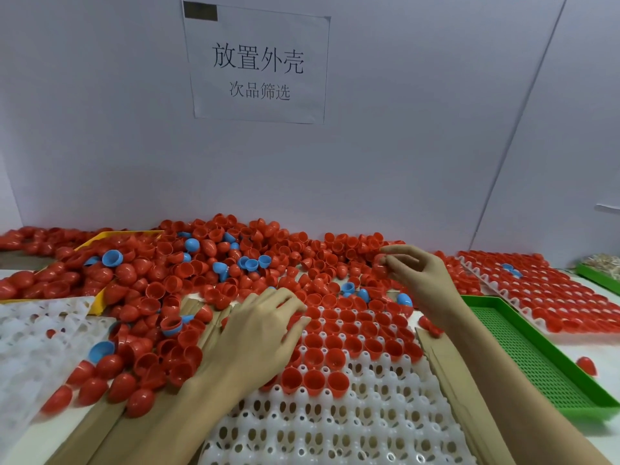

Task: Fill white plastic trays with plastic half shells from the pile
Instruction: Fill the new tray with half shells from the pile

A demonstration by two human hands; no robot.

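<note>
While the right hand (414, 275) pinches a glossy red half shell (380, 263), the left hand (265, 330) lies flat on the half-filled white tray (369, 414).

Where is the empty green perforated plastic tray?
In the head view, the green perforated plastic tray lies on the right, between the half-filled white plastic tray and a full tray of red shells.
</note>
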